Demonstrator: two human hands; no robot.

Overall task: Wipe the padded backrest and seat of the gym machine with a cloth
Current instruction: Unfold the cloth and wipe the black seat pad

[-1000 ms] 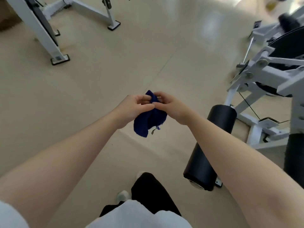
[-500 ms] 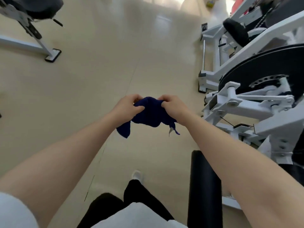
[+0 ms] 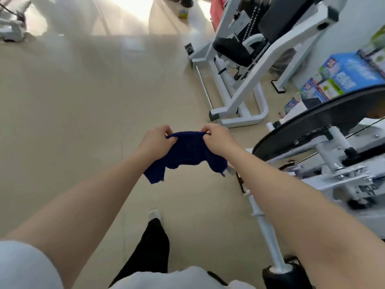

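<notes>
A dark blue cloth [image 3: 187, 153] hangs stretched between my two hands in front of me, above the floor. My left hand [image 3: 155, 140] pinches its left top edge and my right hand [image 3: 218, 140] pinches its right top edge. A white-framed gym machine [image 3: 245, 80] stands ahead on the right, with a black padded seat [image 3: 231, 49] and a black padded backrest [image 3: 285, 17] above it. Both hands are well short of those pads.
A second white machine with a large black disc [image 3: 325, 122] sits close on my right, and its black roller pad [image 3: 285, 274] is by my right elbow. Blue printed boxes [image 3: 341, 78] lie behind the disc. Beige floor [image 3: 83, 122] spreads out on the left.
The view has swung right and up, bringing the padded machine into sight. My hands have drawn apart and spread the cloth wider between them.
</notes>
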